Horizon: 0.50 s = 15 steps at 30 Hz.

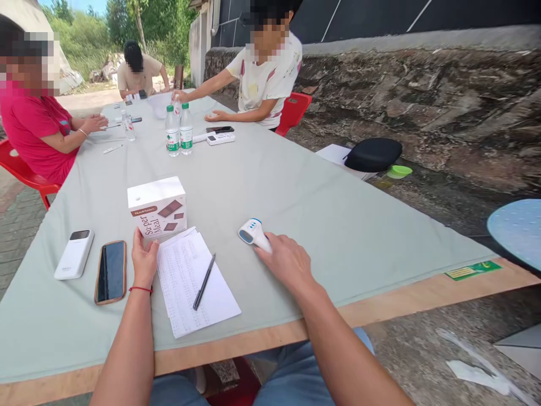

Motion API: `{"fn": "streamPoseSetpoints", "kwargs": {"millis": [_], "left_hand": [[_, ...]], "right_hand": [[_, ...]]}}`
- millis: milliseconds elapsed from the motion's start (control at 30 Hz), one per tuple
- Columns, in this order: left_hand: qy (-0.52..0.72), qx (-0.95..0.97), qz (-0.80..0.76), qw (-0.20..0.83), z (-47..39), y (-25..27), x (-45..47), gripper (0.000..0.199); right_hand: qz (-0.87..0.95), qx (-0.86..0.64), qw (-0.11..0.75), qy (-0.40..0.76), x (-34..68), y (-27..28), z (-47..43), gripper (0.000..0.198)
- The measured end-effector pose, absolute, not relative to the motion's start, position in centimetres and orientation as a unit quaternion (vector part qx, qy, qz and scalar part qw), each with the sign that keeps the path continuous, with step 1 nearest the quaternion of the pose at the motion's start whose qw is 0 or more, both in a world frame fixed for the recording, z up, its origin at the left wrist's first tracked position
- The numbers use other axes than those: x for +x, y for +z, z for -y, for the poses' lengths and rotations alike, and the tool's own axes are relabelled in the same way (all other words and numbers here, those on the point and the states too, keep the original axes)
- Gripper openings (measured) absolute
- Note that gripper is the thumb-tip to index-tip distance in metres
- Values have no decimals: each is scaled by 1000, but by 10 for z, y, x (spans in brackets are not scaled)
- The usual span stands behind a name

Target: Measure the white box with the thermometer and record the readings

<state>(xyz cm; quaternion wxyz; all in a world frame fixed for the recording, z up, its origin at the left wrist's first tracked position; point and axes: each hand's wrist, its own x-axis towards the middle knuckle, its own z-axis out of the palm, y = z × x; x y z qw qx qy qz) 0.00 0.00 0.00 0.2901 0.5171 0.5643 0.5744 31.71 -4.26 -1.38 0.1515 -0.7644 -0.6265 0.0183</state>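
My left hand (144,258) is at the lower left corner of a white cardboard box (157,194) with brown print, fingers against its side and thumb at the front; the box sits on the table. In my right hand (289,260) is a white and blue infrared thermometer (254,232), gripped by its handle, its small screen facing up. Between my arms lie sheets of paper (190,299) covered in rows of writing, with a black pen (204,282) across them. Left of my left hand are a smartphone (110,272) in a brown case and a white power bank (75,254).
Two water bottles (173,132) with green caps stand farther up the cloth-covered table (270,175). People sit on both sides and at the far end. A person's hand at the right reaches across near the bottles. A light blue stool (518,228) stands off the right edge.
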Motion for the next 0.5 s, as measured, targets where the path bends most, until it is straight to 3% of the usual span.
{"fn": "streamPoseSetpoints", "kwargs": {"millis": [133, 267, 367, 500], "left_hand": [[526, 522, -640, 204, 9, 1, 3, 65], [449, 600, -660, 51, 24, 12, 9, 38], [355, 671, -646, 75, 34, 20, 17, 23], [244, 724, -632, 127, 41, 20, 30, 26]], "right_hand": [[724, -639, 257, -42, 296, -16, 43, 27], [853, -449, 267, 9, 265, -13, 36, 24], [883, -396, 250, 17, 257, -12, 28, 22], [895, -360, 261, 25, 266, -17, 28, 18]]}}
